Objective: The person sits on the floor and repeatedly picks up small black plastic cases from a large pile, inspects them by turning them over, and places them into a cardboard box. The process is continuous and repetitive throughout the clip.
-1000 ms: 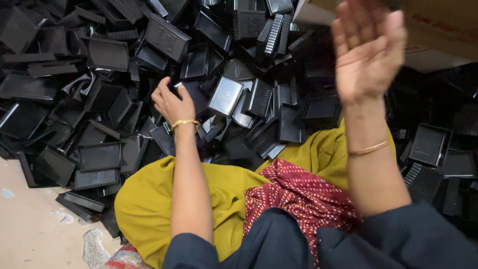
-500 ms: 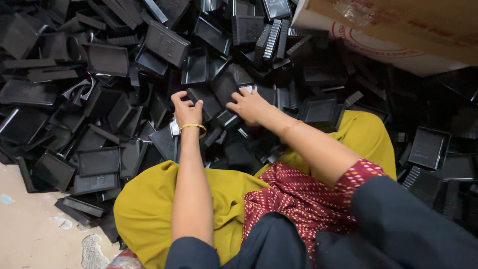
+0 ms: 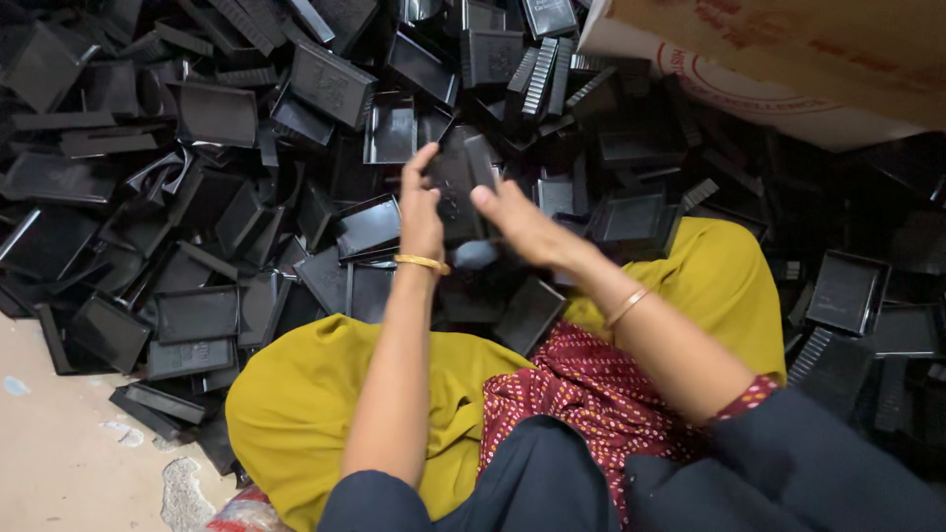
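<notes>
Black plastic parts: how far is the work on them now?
Nothing visibly finished shows. In hand: the left hand and right hand hold one black part between them. Left: a large heap of black parts covers the floor around the yellow cloth, beside a cardboard box.

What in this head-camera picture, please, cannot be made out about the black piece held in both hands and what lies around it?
- Black piece, head view: its underside and lower end are hidden by the left hand and right hand; motion blur smears its outline.
- Right hand's fingers: blurred, so their grip is unclear.
- Cardboard box: cut off by the top and right edges.
- Heap of black parts: embossed marks too small to read.
</notes>
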